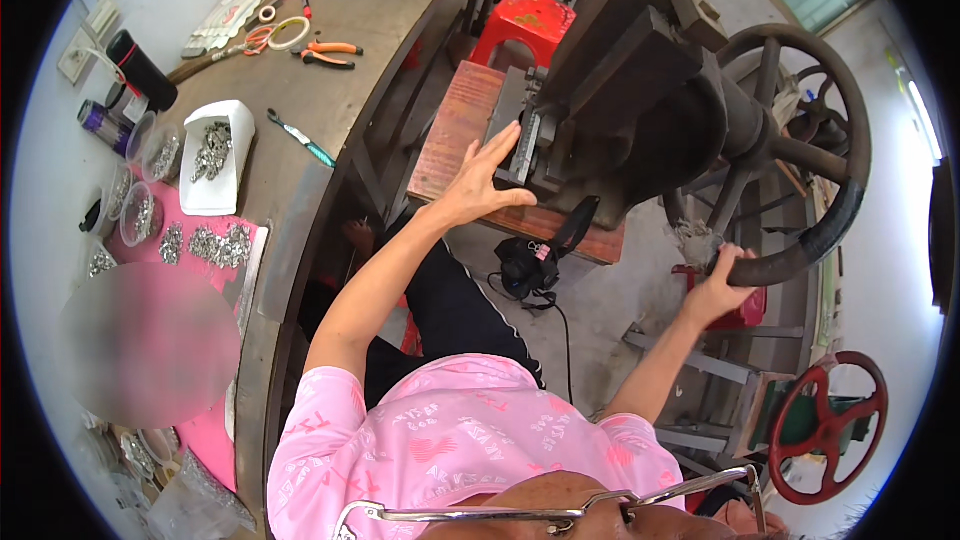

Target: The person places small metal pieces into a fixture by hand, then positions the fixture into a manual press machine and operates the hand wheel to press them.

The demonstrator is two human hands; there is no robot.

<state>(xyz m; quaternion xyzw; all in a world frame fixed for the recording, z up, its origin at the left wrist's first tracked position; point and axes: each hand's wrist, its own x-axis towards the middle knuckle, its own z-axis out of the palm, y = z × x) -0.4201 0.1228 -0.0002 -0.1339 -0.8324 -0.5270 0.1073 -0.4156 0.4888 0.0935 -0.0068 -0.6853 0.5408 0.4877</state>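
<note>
Past my wide-spread left hand (482, 185) stands a red stool (522, 24); a dark press (640, 105) stands between my hands. By my left, its long metal bar (527, 148) points away from me. My right hand (722, 285) grips a big wheel (757, 143).

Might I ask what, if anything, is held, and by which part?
The right hand holds the large dark metal handwheel by its lower rim; the left hand, nothing visible.

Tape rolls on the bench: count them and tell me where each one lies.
2. The larger roll lies just left of the orange-handled pliers; the smaller roll lies just beyond it, to the upper left. Others may be hidden.
</note>
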